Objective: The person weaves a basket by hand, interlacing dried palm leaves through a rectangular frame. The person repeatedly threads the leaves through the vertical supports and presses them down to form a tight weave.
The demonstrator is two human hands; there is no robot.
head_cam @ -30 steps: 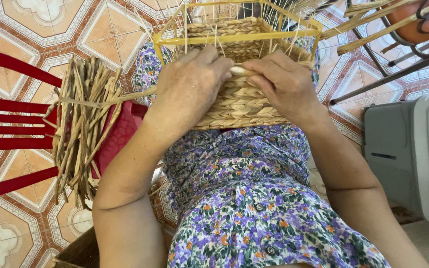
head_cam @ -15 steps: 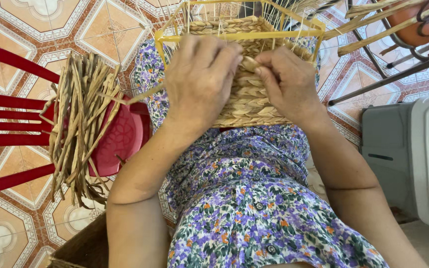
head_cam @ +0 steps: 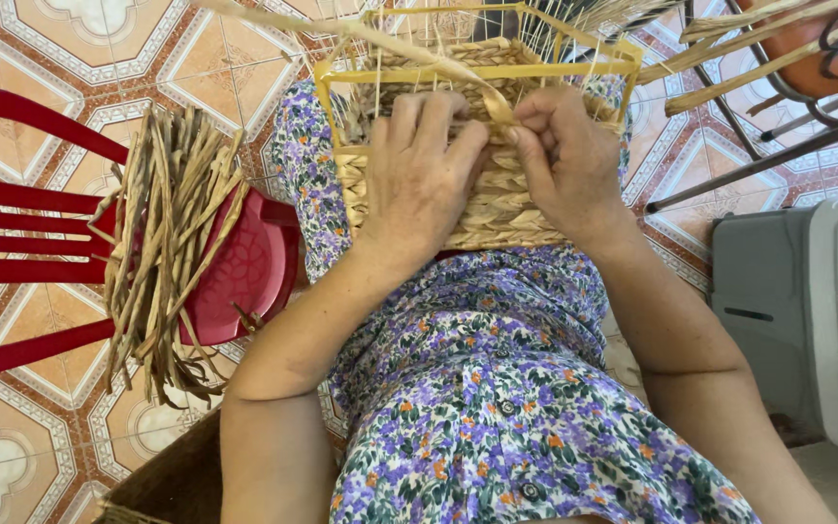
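Seen from above, a person in a purple floral dress (head_cam: 497,408) sits with a half-woven basket (head_cam: 497,184) resting on the lap, at the far middle of the view. The basket is made of pale braided straw worked around a yellow rectangular frame (head_cam: 477,73), with thin upright strands rising from its top edge. The left hand (head_cam: 419,175) lies flat against the near wall of the basket, fingers (head_cam: 429,116) spread slightly and curled over the woven rows just below the frame bar, pressing rather than gripping. The right hand (head_cam: 564,160) sits just beside it, touching it at the fingertips, with thumb and forefinger pinched shut on a flat straw strand (head_cam: 409,49). That strand runs from the pinch up and away to the far left, crossing over the frame. To the left of the person stands a red plastic chair (head_cam: 41,223), and a loose bundle of dried straw strands (head_cam: 167,252) lies across its seat, hanging over the near edge. The floor (head_cam: 70,39) is patterned tile in orange, white and grey. At the right edge is a grey and white plastic appliance (head_cam: 807,311), and at the far right are dark metal chair legs (head_cam: 758,146) with more straw strips (head_cam: 749,68) lying across them.
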